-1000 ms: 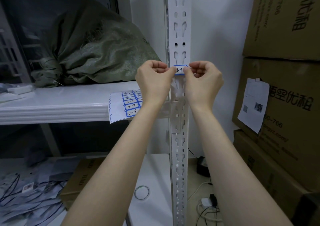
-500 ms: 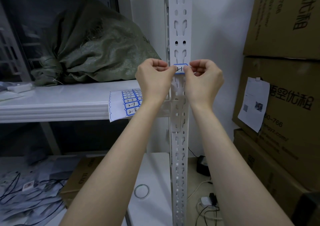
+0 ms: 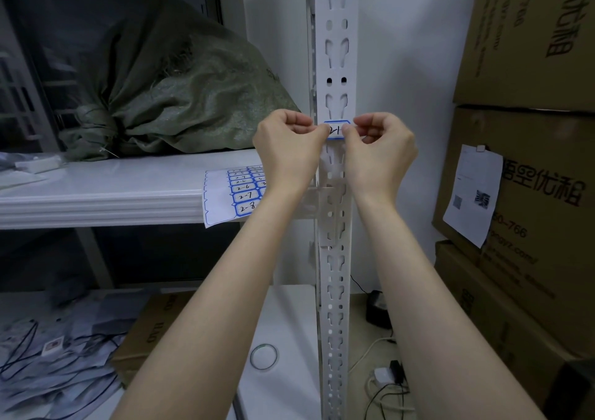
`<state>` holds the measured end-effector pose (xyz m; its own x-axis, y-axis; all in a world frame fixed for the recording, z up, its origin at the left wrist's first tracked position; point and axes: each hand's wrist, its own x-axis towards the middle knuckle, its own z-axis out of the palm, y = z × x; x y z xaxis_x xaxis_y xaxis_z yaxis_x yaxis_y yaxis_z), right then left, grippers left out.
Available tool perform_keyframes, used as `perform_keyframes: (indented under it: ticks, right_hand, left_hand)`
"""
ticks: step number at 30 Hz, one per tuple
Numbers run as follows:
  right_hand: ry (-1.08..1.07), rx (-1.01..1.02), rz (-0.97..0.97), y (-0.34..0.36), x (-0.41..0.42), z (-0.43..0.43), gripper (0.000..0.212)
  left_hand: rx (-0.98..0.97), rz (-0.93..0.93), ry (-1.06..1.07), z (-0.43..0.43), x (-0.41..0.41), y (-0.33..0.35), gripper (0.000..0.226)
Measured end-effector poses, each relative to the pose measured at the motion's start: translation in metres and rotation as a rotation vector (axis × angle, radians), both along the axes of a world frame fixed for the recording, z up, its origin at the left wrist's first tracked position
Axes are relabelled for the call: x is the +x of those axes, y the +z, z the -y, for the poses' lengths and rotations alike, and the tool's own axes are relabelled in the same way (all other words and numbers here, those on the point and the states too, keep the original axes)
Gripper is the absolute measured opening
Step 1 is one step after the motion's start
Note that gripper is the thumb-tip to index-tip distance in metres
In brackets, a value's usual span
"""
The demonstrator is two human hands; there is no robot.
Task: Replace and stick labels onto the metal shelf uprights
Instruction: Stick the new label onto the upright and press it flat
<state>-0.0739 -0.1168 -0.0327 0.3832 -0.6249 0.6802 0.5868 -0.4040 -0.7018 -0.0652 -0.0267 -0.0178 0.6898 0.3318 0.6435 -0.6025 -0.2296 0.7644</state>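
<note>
Pinching: one blue-bordered label (image 3: 335,130), held at both ends against the front face of the upright (image 3: 336,49), just below a pair of keyhole slots.
Left hand (image 3: 286,149): fingers curled, thumb and forefinger gripping the label's left end.
Right hand (image 3: 380,152): curled likewise, gripping the right end.
Upright count: one in view, white and slotted.
Label sheet (image 3: 235,194): one, on the shelf (image 3: 96,191), hanging over its edge, partly behind the left wrist.
Sack (image 3: 180,97): one, green, on that shelf.
Cardboard boxes (image 3: 531,178): three stacked at right.
</note>
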Motion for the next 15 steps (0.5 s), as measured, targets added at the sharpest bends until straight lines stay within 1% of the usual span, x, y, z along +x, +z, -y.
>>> perform_keyframes:
  ticks: [15]
  right_hand:
    - [-0.019, -0.020, -0.001, 0.0003, 0.0007, -0.0001, 0.008]
  left_hand:
    - [0.048, 0.018, 0.031, -0.0012, 0.0000, 0.0000, 0.020]
